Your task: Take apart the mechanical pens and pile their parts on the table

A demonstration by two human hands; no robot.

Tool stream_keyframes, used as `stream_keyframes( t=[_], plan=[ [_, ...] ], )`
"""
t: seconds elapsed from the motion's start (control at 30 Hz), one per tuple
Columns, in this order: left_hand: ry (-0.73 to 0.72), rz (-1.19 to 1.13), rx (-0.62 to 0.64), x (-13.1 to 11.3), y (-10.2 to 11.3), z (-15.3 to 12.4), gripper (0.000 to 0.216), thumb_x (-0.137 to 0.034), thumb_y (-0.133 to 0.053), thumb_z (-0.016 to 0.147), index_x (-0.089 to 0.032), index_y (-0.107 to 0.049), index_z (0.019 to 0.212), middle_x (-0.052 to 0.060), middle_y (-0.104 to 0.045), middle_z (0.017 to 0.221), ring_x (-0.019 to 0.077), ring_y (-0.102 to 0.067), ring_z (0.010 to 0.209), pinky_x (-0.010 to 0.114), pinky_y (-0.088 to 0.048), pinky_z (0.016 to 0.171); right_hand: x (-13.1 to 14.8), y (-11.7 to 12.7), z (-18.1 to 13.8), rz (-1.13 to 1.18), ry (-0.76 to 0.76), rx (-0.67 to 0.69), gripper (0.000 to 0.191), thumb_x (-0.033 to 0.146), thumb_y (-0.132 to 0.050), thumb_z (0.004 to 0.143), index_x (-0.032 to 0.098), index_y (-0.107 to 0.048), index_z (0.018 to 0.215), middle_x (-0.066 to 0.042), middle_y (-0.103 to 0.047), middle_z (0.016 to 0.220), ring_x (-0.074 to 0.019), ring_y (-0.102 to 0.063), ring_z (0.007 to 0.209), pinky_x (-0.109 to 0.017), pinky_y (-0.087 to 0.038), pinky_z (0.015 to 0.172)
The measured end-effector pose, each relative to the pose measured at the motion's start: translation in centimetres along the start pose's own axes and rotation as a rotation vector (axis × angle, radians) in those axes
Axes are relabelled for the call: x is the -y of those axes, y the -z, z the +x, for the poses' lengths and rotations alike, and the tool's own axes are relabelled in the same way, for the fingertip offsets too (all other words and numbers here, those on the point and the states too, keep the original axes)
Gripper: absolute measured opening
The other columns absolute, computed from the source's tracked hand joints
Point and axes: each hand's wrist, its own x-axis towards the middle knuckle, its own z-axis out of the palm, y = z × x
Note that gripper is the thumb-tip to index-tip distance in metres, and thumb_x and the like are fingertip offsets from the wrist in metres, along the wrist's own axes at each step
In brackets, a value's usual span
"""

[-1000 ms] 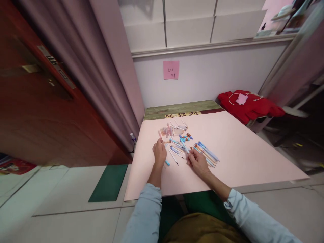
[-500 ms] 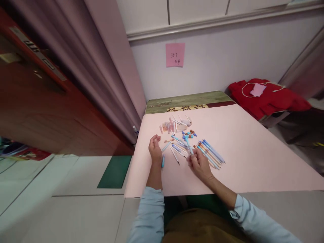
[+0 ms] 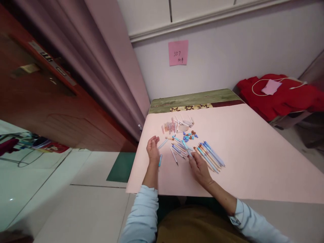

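Observation:
My right hand (image 3: 200, 168) is closed around the lower end of a light blue pen (image 3: 186, 148), whose upper end slants up and to the left. My left hand (image 3: 153, 151) is raised at the left side of the table, fingers loosely curved, with nothing visible in it. Near it lie a short blue pen part (image 3: 160, 160) and a pale blue tube (image 3: 163, 143). Between my hands are loose pen barrels (image 3: 178, 150) and a thin white refill (image 3: 174, 156). Beside my right hand, finished-looking blue and beige pens (image 3: 210, 155) lie in a slanted row.
Small blue and brown pieces (image 3: 189, 135) lie in a pile beyond the pens. Pinkish tubes (image 3: 169, 127) and more white refills (image 3: 184, 123) are farther back. A pink sheet (image 3: 253, 162) covers the table. Red cloth (image 3: 280, 98) with a white cable sits at the right.
The camera view has turned slightly left. The pen in my right hand leans farther left. My left hand has drifted a little left, away from the loose pens.

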Motion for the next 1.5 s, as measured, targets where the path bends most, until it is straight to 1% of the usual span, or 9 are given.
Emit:
stream_keyframes(
  t=[0.17,0.33,0.43,0.63,0.8,1.0,1.17,1.3,1.5],
  plan=[
    [-0.009,0.172,0.078,-0.3,-0.6,-0.6,0.039,-0.045,-0.052,0.091,-0.016,-0.062,0.116,0.013,-0.068,0.114,0.0213,-0.064,0.112,0.041,-0.045,0.104,0.7,0.8,0.8,0.027,-0.047,0.039,0.033,0.045,-0.043,0.095,0.023,-0.053,0.073,-0.001,-0.058,0.066,-0.0171,-0.051,0.061,-0.028,-0.038,0.063],
    [-0.046,0.295,0.215,-0.5,-4.5,-2.4,0.039,-0.044,-0.045,0.094,-0.018,-0.061,0.118,0.012,-0.066,0.121,0.0212,-0.059,0.118,0.039,-0.043,0.105,0.3,0.9,2.1,0.143,-0.142,-0.022,0.038,0.055,-0.042,0.093,0.023,-0.059,0.081,-0.002,-0.061,0.065,-0.0165,-0.048,0.052,-0.029,-0.037,0.055],
    [-0.081,0.212,0.197,-0.4,-5.9,-2.8,0.041,-0.045,-0.04,0.095,-0.017,-0.061,0.116,0.013,-0.066,0.119,0.0216,-0.061,0.115,0.04,-0.045,0.103,-0.3,1.1,2.2,0.188,-0.181,-0.039,0.04,0.06,-0.045,0.091,0.023,-0.059,0.083,-0.002,-0.061,0.066,-0.0159,-0.046,0.05,-0.029,-0.038,0.053],
    [-0.087,0.146,0.025,0.0,-3.6,-0.9,0.04,-0.045,-0.043,0.094,-0.014,-0.063,0.11,0.014,-0.069,0.108,0.0214,-0.066,0.104,0.041,-0.047,0.1,-0.7,1.1,1.9,0.218,-0.222,-0.03,0.04,0.06,-0.048,0.089,0.023,-0.059,0.082,-0.002,-0.059,0.065,-0.0152,-0.045,0.048,-0.028,-0.035,0.05],
    [-0.079,0.23,0.079,0.4,-2.8,-0.9,0.039,-0.043,-0.042,0.095,-0.015,-0.062,0.111,0.013,-0.069,0.11,0.0206,-0.064,0.109,0.039,-0.046,0.101,-0.3,0.5,1.7,0.226,-0.21,0.006,0.04,0.06,-0.047,0.089,0.023,-0.059,0.079,-0.001,-0.058,0.062,-0.0156,-0.044,0.048,-0.029,-0.035,0.051],
    [-0.083,0.306,0.116,-0.5,-3.0,-1.6,0.038,-0.044,-0.045,0.094,-0.017,-0.065,0.111,0.011,-0.069,0.112,0.0213,-0.063,0.11,0.039,-0.046,0.101,0.8,0.2,2.4,0.032,-0.116,0.064,0.032,0.047,-0.046,0.092,0.023,-0.061,0.079,0.001,-0.055,0.062,-0.0178,-0.05,0.06,-0.028,-0.037,0.06],
    [-0.176,0.425,0.296,-1.7,-3.3,-1.8,0.039,-0.044,-0.043,0.095,-0.018,-0.072,0.099,0.009,-0.067,0.119,0.0221,-0.058,0.117,0.04,-0.038,0.108,1.6,-2.2,4.8,0.047,-0.144,0.051,0.041,0.046,-0.032,0.096,0.021,-0.062,0.081,0.0,-0.057,0.064,-0.0175,-0.052,0.06,-0.027,-0.037,0.059],
    [-0.193,0.433,0.367,-2.2,-3.2,-1.8,0.046,-0.045,-0.036,0.097,-0.02,-0.074,0.097,0.009,-0.067,0.119,0.0224,-0.057,0.118,0.04,-0.035,0.11,1.7,-4.2,6.5,-0.078,-0.159,0.101,0.036,0.041,-0.037,0.093,0.02,-0.061,0.074,0.0,-0.062,0.065,-0.0167,-0.056,0.065,-0.025,-0.038,0.064],
    [-0.042,0.201,0.393,-1.8,-2.9,-1.7,0.033,-0.046,-0.062,0.083,-0.018,-0.076,0.093,0.01,-0.071,0.107,0.0266,-0.059,0.113,0.04,-0.039,0.104,1.7,-5.5,6.6,-0.186,-0.126,0.111,0.029,0.041,-0.049,0.088,0.02,-0.064,0.077,0.001,-0.062,0.061,-0.0151,-0.057,0.064,-0.023,-0.036,0.061]
  ],
)
